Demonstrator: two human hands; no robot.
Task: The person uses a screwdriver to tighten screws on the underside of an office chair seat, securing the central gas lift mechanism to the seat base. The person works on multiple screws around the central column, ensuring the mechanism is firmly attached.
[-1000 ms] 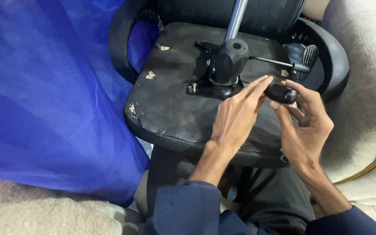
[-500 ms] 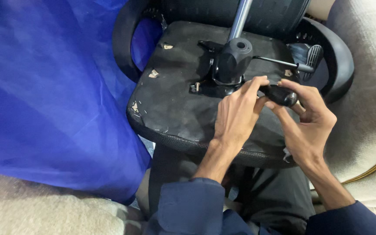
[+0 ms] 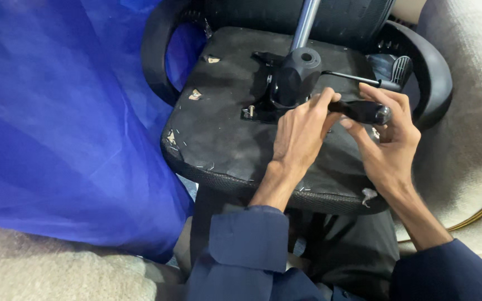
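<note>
While the upturned office chair seat (image 3: 235,139), a black padded panel with scuffed, torn fabric, lies underside-up across the person's lap, the head view shows both hands working at its tilt mechanism. The left hand (image 3: 299,134) rests palm-down on the seat underside, fingertips pinching the inner end of the short black cylindrical lever handle (image 3: 364,111). The right hand (image 3: 389,142) cups the outer end of that handle from below, with thumb and fingers curled about it. The handle lies level, just right of the black moulded mechanism housing (image 3: 297,75), from which the bright steel gas-lift column (image 3: 305,25) rises toward the top edge.

As a judgement of progress: the housing appears seated on its black metal mounting plate (image 3: 260,111), and one silver bolt (image 3: 251,110) stands proud at the plate's left corner, apparently not driven home. A thin black rod lever (image 3: 347,77) already projects to the right. Whether the handle is fully fixed cannot be determined. The curved black plastic armrests (image 3: 439,78) remain attached. A blue cloth sheet (image 3: 57,122) hangs at left.
</note>
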